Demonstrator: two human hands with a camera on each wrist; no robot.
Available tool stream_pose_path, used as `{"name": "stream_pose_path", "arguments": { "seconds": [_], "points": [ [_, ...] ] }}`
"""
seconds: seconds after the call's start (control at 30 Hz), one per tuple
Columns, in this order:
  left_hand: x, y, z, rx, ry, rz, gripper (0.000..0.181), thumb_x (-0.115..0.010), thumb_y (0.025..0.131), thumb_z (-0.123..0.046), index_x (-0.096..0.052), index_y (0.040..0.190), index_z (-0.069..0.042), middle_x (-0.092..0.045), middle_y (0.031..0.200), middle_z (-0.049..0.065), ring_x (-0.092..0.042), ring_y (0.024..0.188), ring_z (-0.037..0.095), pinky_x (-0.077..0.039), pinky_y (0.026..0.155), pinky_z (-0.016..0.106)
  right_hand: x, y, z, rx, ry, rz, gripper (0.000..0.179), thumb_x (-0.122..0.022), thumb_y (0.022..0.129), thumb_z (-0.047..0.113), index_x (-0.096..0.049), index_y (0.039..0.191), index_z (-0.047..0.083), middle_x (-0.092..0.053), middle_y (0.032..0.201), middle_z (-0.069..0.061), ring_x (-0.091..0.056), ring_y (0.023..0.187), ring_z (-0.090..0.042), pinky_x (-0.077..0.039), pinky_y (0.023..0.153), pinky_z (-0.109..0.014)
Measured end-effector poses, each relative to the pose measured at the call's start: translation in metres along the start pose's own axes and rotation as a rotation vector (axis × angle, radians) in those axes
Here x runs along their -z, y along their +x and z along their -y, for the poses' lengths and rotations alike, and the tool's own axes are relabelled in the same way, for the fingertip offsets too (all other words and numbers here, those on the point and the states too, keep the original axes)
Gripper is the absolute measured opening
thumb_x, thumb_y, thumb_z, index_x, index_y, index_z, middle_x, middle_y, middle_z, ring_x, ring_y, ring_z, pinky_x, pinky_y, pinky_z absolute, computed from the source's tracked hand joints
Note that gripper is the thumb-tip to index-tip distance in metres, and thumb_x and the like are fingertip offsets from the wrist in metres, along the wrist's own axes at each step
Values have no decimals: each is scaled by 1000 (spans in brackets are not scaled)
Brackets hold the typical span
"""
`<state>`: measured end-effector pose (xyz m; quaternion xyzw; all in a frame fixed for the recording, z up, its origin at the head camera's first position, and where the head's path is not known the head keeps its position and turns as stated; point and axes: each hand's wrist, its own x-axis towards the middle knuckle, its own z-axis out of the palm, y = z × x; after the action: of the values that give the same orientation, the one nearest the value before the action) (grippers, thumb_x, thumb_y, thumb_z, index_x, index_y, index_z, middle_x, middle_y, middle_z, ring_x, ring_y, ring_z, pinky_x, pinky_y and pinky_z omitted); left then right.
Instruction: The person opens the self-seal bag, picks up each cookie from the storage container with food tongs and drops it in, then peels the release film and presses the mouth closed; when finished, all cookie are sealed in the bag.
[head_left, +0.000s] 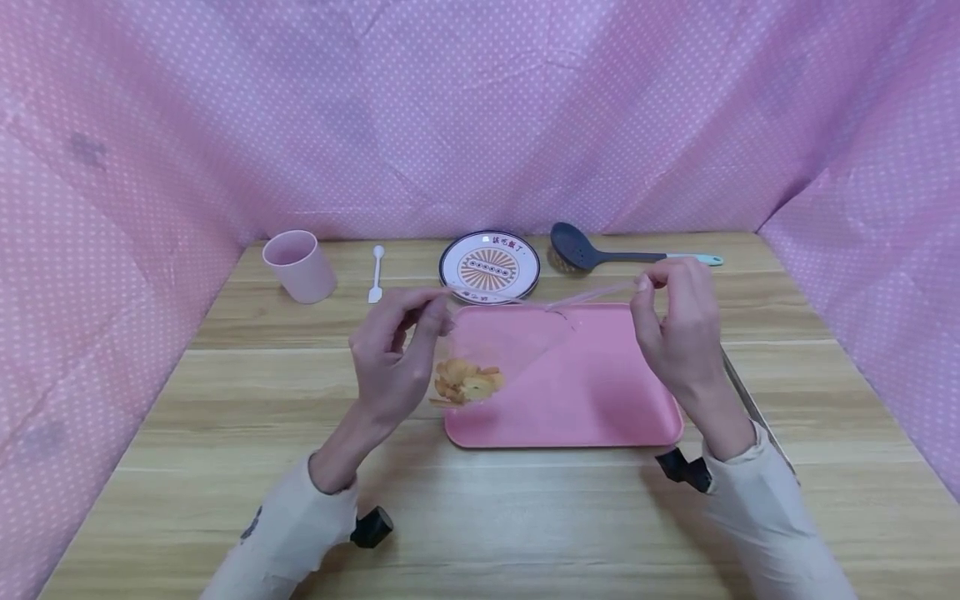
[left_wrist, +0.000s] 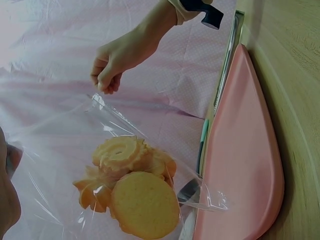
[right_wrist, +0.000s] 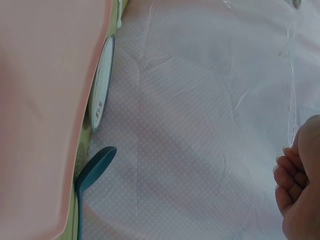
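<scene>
A clear plastic bag [head_left: 525, 337] hangs above the pink tray [head_left: 577, 417], its top edge stretched between both hands. Several golden cookies [left_wrist: 145, 205], some round and flat and some ridged, lie gathered in its lower corner, toward the left hand in the head view. My left hand [head_left: 401, 346] pinches one end of the bag's top edge between thumb and fingers. The other end is pinched by my right hand [head_left: 678, 325], over the tray's right side. In the right wrist view, the right hand [right_wrist: 302, 175] has its fingers curled at the bag's edge.
Along the table's back stand a pink cup [head_left: 303, 267], a small white spatula [head_left: 377, 275], a patterned plate [head_left: 489, 265] and a dark slotted spoon [head_left: 581, 248] with a mint handle end. A thin metal edge [head_left: 750, 400] shows right of the tray. Pink dotted cloth [head_left: 480, 108] surrounds the table.
</scene>
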<state>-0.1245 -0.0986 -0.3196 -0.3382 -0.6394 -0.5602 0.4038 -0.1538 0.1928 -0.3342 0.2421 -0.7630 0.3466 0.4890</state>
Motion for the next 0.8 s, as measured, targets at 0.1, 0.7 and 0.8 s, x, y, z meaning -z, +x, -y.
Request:
{"name": "stream_pose_path", "arguments": {
  "seconds": [0.1, 0.7, 0.8],
  "points": [
    [1, 0, 1, -3, 4, -6, 8, -64, 97, 8, -68, 99, 14, -65, 80, 20, -64, 72, 21, -59, 72, 23, 3, -3, -5, -5, -18, 3, 9, -54, 93, -2, -56, 89, -11, -56, 83, -26, -51, 80, -46, -38, 72, -49],
    [9, 1, 7, 9, 25, -28, 11, -63, 98, 5, -66, 97, 15, -64, 78, 20, -63, 72, 19, -59, 71, 24, 26, -17, -34, -84, -134, 45, 8, -54, 88, -9, -57, 94, -13, -55, 85, -29, -51, 81, -46, -37, 73, -41],
    [10, 1, 8, 7, 26, -33, 13, -63, 98, 3, -66, 97, 15, -64, 78, 20, -64, 72, 19, -59, 70, 24, 30, -19, -37, -101, -152, 47, 8, -54, 87, -9, -57, 94, -13, -55, 85, -30, -52, 83, -47, -37, 74, -40]
  ]
}}
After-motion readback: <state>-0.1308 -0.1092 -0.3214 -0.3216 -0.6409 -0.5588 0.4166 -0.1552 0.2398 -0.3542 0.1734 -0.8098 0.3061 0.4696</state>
